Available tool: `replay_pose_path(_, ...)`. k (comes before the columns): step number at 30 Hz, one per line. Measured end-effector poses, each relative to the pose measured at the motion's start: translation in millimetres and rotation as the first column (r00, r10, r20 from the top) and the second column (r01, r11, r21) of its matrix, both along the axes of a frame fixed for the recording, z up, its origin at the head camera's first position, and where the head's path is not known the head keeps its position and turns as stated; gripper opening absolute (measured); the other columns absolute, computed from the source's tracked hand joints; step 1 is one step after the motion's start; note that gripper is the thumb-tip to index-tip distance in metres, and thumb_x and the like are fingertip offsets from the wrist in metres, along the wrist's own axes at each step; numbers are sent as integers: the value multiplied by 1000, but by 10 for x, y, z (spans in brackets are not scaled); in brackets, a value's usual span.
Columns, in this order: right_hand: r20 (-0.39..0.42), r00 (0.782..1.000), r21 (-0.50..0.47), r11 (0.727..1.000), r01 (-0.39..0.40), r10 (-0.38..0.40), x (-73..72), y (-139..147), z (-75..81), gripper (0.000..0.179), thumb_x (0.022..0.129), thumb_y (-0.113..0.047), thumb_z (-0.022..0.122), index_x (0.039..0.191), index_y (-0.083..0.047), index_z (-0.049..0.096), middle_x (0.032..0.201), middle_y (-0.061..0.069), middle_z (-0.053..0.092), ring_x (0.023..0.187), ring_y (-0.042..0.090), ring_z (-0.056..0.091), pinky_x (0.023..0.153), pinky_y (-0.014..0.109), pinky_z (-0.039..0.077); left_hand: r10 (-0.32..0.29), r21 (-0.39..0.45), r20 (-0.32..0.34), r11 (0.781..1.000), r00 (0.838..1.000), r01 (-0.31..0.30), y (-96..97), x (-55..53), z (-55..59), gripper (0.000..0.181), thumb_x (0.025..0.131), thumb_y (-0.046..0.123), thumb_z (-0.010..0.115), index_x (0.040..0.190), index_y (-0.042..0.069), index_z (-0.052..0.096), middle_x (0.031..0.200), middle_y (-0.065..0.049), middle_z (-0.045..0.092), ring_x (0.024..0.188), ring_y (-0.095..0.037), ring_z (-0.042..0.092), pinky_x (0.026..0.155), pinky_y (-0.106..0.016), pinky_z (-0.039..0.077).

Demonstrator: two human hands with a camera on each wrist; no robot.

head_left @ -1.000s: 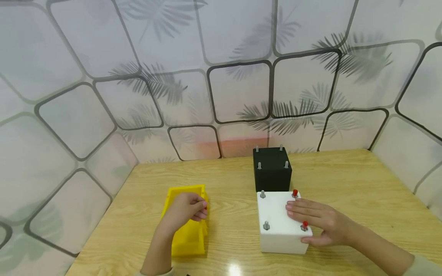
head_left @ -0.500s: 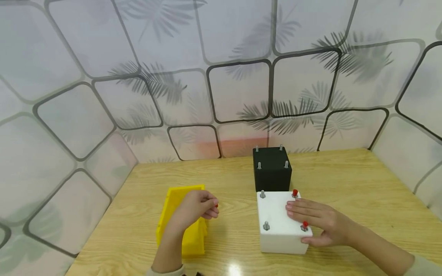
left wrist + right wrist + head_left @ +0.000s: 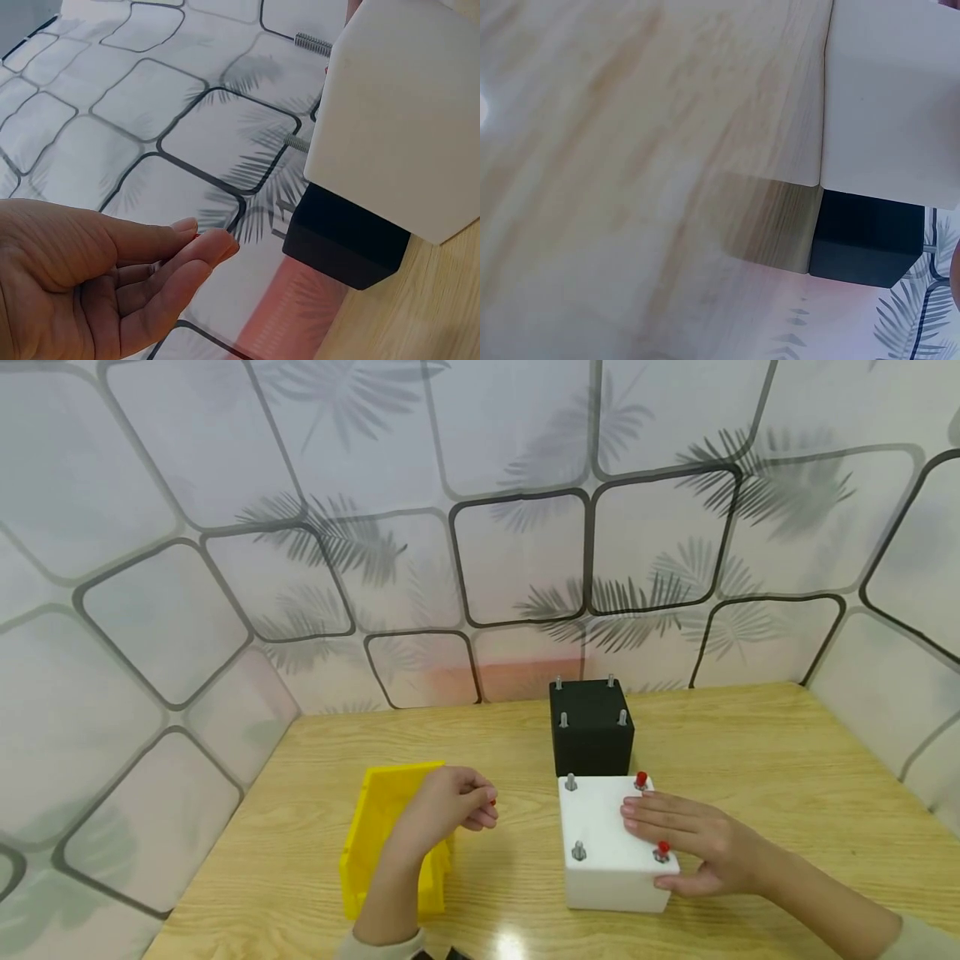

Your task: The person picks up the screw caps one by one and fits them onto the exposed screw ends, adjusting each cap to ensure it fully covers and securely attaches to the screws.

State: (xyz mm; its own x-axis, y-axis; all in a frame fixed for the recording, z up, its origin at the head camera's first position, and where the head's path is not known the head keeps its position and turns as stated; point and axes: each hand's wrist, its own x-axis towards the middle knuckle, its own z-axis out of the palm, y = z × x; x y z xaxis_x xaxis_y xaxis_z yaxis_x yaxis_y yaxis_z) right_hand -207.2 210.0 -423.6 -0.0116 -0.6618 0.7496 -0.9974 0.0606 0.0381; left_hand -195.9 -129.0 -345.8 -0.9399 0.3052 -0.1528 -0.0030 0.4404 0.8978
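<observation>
a red piece (image 3: pixel 492 802), mostly hidden, is pinched left of the bolt-topped white box (image 3: pixel 602 827).

Your left grip (image 3: pixel 112 281) pinched a mostly hidden red bit (image 3: pixel 196 236); the white box (image 3: pixel 397 112) and black box (image 3: pixel 341 236) stood beyond it.

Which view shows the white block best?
Head: it shows the white block's top and front, partly behind the right hand, with four bolts and two red caps. Left wrist: a large plain side, cropped, plus two bolts. Right wrist: a cropped plain side, none of its bolts.
</observation>
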Motion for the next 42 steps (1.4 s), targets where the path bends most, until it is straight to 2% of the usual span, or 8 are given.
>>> replay_pose_path(13,8,1000,2,1000,7,-7,-6,-3,-39,55,83,-36,72,111,11,63,119,21,63,123,25,53,108,26,34,9,27,16,1000,1000,-10,176,-67,-6,18,95,13,58,93,-3,66,76,-8,68,67,-17,67,65,-30,58)
replay_pose_path(28,5,1000,-2,1000,-2,2,-15,-10,-37,55,83,-35,72,111,11,63,118,22,63,122,26,54,109,27,33,4,37,-17,999,1000,-3,375,-124,30,17,92,15,61,94,-1,66,75,-8,68,67,-17,68,63,-29,58)
replay_pose_path(36,22,1000,-11,1000,-8,9,-9,-6,-49,55,83,-34,73,111,12,63,120,22,62,124,25,52,111,27,31,0,51,-12,999,1000,1,430,-119,45,16,92,15,61,94,0,67,75,-8,68,73,-28,69,65,-29,58)
replay_pose_path(42,30,1000,-15,1000,-8,8,-8,-3,-45,55,83,-34,73,111,12,63,120,21,62,125,25,52,110,27,32,-29,43,-14,999,999,29,483,-168,99,17,92,15,61,95,-1,67,76,-9,68,70,-21,69,66,-30,59)
